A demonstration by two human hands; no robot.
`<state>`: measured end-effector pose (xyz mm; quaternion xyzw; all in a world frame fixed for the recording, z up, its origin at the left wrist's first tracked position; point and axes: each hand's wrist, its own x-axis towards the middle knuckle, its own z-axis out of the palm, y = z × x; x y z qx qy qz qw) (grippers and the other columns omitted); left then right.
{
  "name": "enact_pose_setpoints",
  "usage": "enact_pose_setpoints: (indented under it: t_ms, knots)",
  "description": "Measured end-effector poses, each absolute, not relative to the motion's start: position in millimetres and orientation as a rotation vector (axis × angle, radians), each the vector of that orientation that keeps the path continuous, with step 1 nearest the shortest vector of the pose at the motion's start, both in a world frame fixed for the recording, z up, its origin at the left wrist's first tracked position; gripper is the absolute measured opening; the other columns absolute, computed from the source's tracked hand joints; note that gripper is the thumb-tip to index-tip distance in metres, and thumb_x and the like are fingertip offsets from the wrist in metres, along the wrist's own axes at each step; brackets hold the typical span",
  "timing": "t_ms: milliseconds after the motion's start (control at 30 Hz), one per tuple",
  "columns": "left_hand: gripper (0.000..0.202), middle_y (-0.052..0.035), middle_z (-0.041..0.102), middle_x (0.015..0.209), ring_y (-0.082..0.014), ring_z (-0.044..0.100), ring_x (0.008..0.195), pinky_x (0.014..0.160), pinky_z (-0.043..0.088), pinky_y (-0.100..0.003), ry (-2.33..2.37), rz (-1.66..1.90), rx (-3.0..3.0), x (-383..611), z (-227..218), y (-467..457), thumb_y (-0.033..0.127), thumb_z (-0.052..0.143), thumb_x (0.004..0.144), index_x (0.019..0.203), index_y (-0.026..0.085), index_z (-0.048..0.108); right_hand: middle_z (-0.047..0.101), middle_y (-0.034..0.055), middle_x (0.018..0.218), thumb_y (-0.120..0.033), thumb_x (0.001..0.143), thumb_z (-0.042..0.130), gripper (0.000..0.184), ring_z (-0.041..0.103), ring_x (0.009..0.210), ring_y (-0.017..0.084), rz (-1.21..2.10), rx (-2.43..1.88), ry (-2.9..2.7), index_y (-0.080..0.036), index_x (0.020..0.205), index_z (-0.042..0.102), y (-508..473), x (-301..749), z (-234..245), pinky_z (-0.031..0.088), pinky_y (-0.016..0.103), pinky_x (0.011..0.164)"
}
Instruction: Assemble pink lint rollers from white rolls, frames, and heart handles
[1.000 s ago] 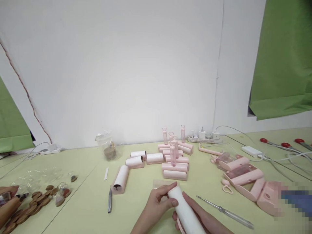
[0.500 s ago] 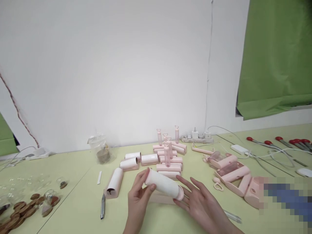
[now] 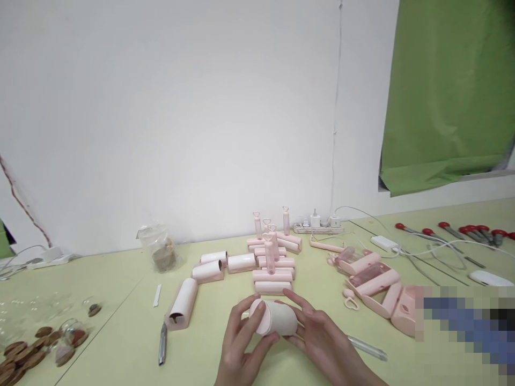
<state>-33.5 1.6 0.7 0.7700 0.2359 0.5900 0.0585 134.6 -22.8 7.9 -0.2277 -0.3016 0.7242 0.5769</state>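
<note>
Between both hands, above the table, is a white lint roller roll (image 3: 284,319) with a flat pink end cap (image 3: 260,316) turned towards me on its left. My left hand (image 3: 245,338) grips the capped end, thumb below and fingers over the top. My right hand (image 3: 317,329) is closed round the other end, which its fingers partly hide. Just beyond the hands lie several pink cylindrical cases (image 3: 273,276), and pink handles (image 3: 270,257) with heart-shaped loops stand among them. White-and-pink roller covers (image 3: 183,303) rest to the left.
On the right are pink plastic parts (image 3: 374,284), a clear tube (image 3: 368,347), white cables and red-knobbed rods (image 3: 444,226). A metal cutter-like tool (image 3: 162,343), a plastic bag (image 3: 161,252) and wooden discs (image 3: 24,354) lie left. A power strip (image 3: 317,228) is by the wall.
The roll has turned so its pink cap faces me, and the right hand has closed in along it. The whole view has shifted slightly to the right.
</note>
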Motion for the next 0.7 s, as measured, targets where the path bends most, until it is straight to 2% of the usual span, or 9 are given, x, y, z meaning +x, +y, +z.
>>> enact_pose_setpoints:
  t_ms: [167,333,433,567,633,700]
  knots:
    - [0.051,-0.0091,0.052,0.109,-0.0215,0.054,0.101,0.073,0.05,-0.024,0.794,1.775,2.395,-38.1,5.0,4.7,0.015,0.058,0.076,0.122,0.03,0.044,0.061,0.0078,0.102,-0.037,0.065,0.062,0.052,0.051,0.1,0.024,1.722,-0.467,-0.7,-0.021,0.112,0.05,-25.5,134.9,14.9,0.032,0.039,0.09]
    - [0.036,-0.0085,0.05,0.109,-0.0207,0.054,0.099,0.072,0.051,-0.025,0.748,1.801,2.221,-23.2,-2.3,-4.7,0.024,0.053,0.08,0.114,0.032,0.051,0.056,0.0104,0.109,-0.039,0.064,0.063,0.059,0.049,0.103,0.025,1.651,-0.526,-0.712,-0.02,0.116,0.044,-21.9,135.5,12.5,0.033,0.037,0.089]
    - [0.032,-0.0085,0.051,0.11,-0.0205,0.055,0.096,0.07,0.051,-0.026,0.727,1.795,2.188,-13.3,-10.5,-10.9,0.024,0.052,0.08,0.111,0.033,0.053,0.049,0.0127,0.116,-0.043,0.058,0.069,0.079,0.049,0.102,0.026,1.531,-0.687,-0.819,-0.02,0.124,0.032,-19.9,132.4,1.2,0.035,0.038,0.086]
    - [0.027,-0.0085,0.055,0.108,-0.0207,0.055,0.096,0.074,0.049,-0.029,0.671,1.786,2.146,-2.8,-23.4,-14.3,0.029,0.046,0.083,0.108,0.034,0.054,0.044,0.0102,0.116,-0.036,0.047,0.079,0.113,0.043,0.109,0.024,1.349,-0.84,-1.129,-0.024,0.133,0.007,-26.6,129.2,-8.3,0.028,0.037,0.093]
    - [0.027,-0.0077,0.059,0.104,-0.0221,0.056,0.095,0.075,0.048,-0.035,0.601,1.899,2.023,1.0,-28.3,-15.1,0.033,0.047,0.082,0.109,0.036,0.049,0.043,0.0093,0.115,-0.035,0.047,0.079,0.12,0.043,0.108,0.024,1.333,-0.868,-1.241,-0.026,0.134,-0.003,-31.1,130.0,-5.8,0.03,0.038,0.092]
    - [0.024,-0.007,0.061,0.101,-0.0232,0.057,0.094,0.078,0.045,-0.041,0.55,1.932,1.868,1.6,-29.5,-15.6,0.036,0.052,0.079,0.103,0.035,0.049,0.044,0.0089,0.112,-0.033,0.049,0.077,0.122,0.05,0.097,0.024,1.344,-0.906,-1.308,-0.027,0.134,-0.011,-33.3,132.8,1.0,0.036,0.039,0.086]
